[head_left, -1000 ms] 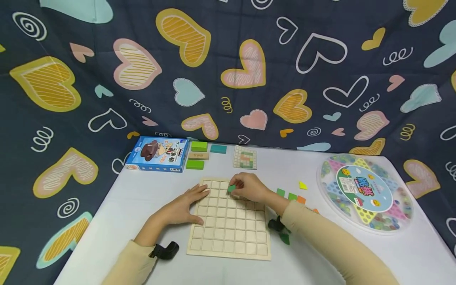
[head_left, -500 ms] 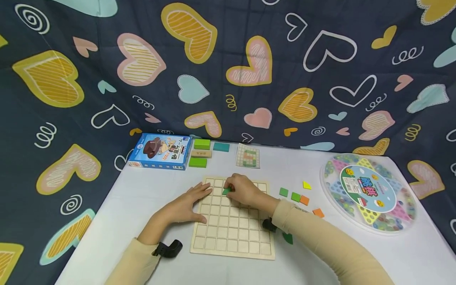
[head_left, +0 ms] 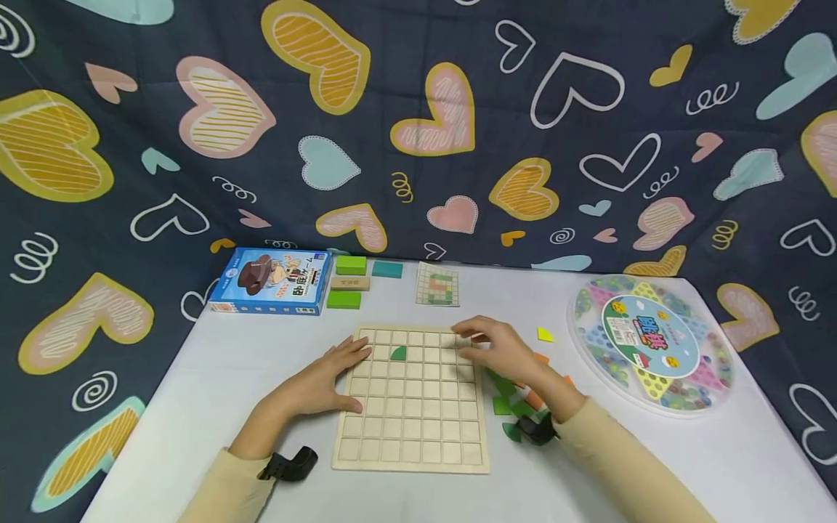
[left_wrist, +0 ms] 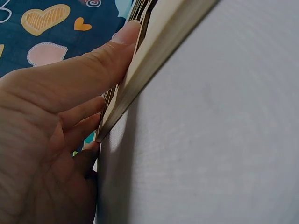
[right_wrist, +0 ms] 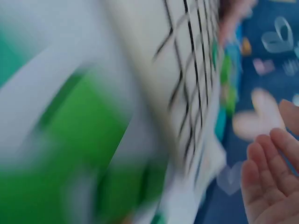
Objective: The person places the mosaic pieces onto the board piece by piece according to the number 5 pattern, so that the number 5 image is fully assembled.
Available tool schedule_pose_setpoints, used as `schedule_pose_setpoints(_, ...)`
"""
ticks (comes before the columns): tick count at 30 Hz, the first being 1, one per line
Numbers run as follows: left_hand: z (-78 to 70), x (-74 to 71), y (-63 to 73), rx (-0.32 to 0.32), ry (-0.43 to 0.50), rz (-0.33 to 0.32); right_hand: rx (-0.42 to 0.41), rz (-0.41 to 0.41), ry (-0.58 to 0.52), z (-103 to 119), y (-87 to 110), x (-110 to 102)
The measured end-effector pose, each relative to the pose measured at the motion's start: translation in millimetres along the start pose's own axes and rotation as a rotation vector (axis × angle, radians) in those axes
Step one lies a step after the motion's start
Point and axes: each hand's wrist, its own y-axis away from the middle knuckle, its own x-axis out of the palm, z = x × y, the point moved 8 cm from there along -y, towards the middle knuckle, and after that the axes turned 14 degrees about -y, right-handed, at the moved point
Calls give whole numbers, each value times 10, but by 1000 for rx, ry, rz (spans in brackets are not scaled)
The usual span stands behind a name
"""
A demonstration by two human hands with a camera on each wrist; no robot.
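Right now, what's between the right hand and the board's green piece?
In the head view, only bare cells of the board separate the right hand from the green piece.

One board (head_left: pixel 411 427) bears one tile (head_left: pixel 399 354); there are four blocks (head_left: pixel 351 265) and one box (head_left: pixel 271 282).

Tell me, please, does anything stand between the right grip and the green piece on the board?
Nothing visible does: in the head view, between the right grip and the green piece lie only bare squares of the board.
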Motion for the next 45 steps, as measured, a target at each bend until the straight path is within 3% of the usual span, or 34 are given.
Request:
schedule_pose_setpoints(3,29,-28,62,-10,-2,-3,59,-93,-13,-170,301,-357)
schedule_pose_setpoints(5,49,-41,101,-19,2,-4,148,-136,-28,-333,491,-559)
schedule_pose_setpoints(9,93,-60,161,-32,4,-1,294,-166,-6,-605,731,-767)
schedule_pose_setpoints(15,86,-122,108,-5,-4,-10,287,-140,218,-708,768,-733)
schedule_pose_setpoints(21,35,-97,-10,10,7,11,278,-229,321,-567,781,-805)
schedule_pose_setpoints(25,64,-88,-7,-13,11,5,191,-235,244,-308,619,-585)
schedule_pose_setpoints(29,81,-67,-9,-13,21,-1,122,-138,81,-115,337,-185)
schedule_pose_setpoints(32,61,-57,-25,11,29,-3,87,-51,29,-5,115,122)
schedule_pose_setpoints(39,23,-35,-33,24,4,13,39,125,132,115,-307,749)
schedule_pose_setpoints(45,-3,-25,65,-5,-38,35,23,169,226,157,-445,1012)
